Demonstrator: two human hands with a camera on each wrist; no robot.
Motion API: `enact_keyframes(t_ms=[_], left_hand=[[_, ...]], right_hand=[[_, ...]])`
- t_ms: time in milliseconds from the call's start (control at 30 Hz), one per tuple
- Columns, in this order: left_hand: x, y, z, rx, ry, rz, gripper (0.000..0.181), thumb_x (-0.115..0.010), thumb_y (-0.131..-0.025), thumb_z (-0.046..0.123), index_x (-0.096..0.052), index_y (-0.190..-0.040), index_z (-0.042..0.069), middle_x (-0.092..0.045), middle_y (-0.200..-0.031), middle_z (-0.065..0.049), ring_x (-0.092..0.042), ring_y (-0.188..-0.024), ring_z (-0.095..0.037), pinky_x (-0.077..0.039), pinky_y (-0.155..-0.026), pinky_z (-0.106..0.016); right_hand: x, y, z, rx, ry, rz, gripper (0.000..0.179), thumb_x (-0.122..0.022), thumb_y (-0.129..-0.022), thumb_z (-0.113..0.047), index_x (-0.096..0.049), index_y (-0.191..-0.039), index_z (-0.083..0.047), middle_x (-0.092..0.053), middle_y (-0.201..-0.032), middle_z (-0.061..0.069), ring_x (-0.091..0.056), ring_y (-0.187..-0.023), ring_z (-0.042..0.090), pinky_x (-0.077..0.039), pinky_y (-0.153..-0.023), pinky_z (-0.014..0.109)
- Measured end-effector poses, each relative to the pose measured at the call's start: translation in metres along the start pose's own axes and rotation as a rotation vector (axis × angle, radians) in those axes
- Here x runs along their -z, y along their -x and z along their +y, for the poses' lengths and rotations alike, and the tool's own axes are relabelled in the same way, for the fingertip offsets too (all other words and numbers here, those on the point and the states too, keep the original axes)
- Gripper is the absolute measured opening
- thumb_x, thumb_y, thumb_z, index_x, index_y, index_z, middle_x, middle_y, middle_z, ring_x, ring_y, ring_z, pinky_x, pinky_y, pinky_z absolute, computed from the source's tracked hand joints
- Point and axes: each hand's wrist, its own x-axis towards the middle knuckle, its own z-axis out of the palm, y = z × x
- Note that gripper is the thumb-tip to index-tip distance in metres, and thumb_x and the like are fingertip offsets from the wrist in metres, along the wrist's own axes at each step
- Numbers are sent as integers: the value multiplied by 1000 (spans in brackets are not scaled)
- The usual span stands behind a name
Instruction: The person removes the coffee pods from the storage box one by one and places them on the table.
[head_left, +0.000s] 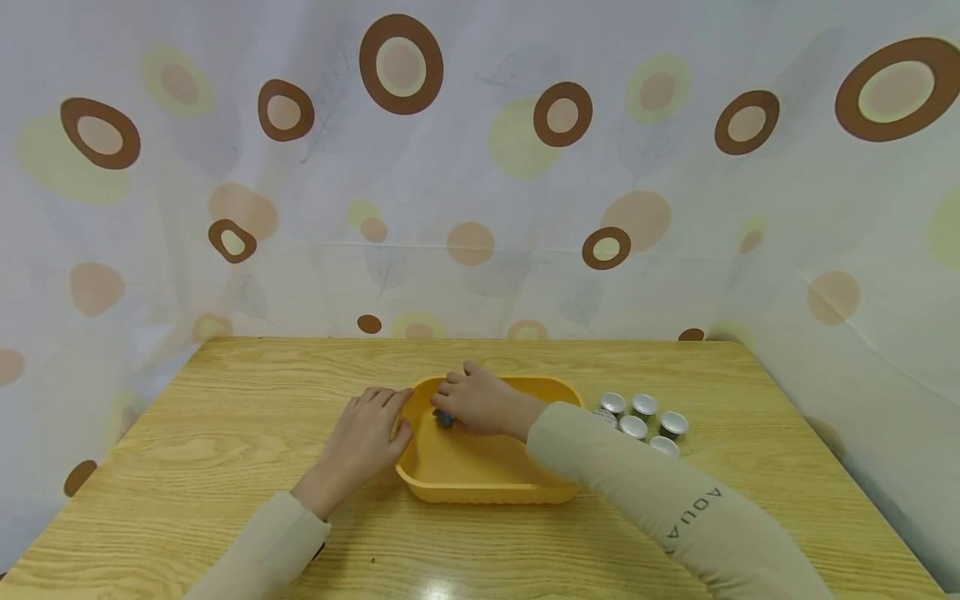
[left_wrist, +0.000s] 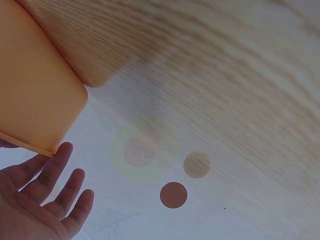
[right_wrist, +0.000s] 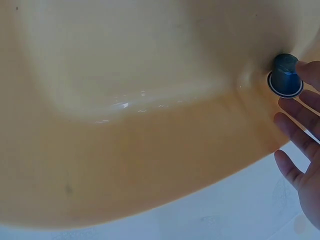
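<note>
A yellow-orange plastic tray (head_left: 480,492) sits on the wooden table. Inside its far left corner, my right hand (head_left: 483,402) pinches a dark blue coffee capsule (right_wrist: 286,77) between thumb and index finger. In the right wrist view the capsule stands with its wide, white-ringed rim toward the tray wall, and the other fingers (right_wrist: 295,131) are spread. My left hand (head_left: 367,433) rests at the tray's left rim, thumb and index fingertip against it. From the left wrist view, its loosely extended fingers (left_wrist: 50,175) touch the rim from outside.
Several coffee capsules (head_left: 633,427) with silvery lids stand on the table just right of the tray, partly behind the right sleeve (head_left: 660,492). A patterned white cloth (head_left: 480,167) hangs behind and along the sides of the table (head_left: 262,417).
</note>
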Motion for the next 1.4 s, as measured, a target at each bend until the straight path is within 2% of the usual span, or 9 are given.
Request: enact_keyframes(t_ms=[400, 833, 1233, 1400], left_hand=[[1, 0, 1, -7, -1, 6, 38, -59, -83, 20, -59, -120, 8, -65, -105, -5, -56, -104, -25, -46, -89, -42], [1, 0, 0, -6, 4, 1, 39, -59, -84, 20, -58, -121, 8, -65, -106, -5, -56, -104, -25, -46, -90, -43], [2, -1, 1, -6, 0, 0, 40, -59, -84, 21, -58, -122, 8, -65, -106, -6, -56, -104, -26, -46, -90, -43], [1, 0, 1, -11, -2, 9, 40, -59, -84, 21, -58, -121, 8, -65, -105, -5, -56, -103, -25, -46, -89, -42]], right_hand=[[3, 2, -1, -6, -25, -28, 39, -57, -88, -37, -53, -125, -25, -58, -119, -7, -52, -108, 13, -43, -96, 37], [-1, 2, 0, 39, -25, 33, 37, -63, -84, -37, -55, -118, -28, -63, -109, -9, -54, -96, 12, -43, -84, 31], [1, 1, -2, 52, -74, 8, 33, -63, -84, -34, -57, -115, -26, -62, -114, -10, -54, -105, 12, -41, -93, 35], [0, 1, -3, 64, -81, 16, 27, -63, -85, -32, -60, -111, -26, -63, -111, -10, -54, -105, 12, -40, -97, 39]])
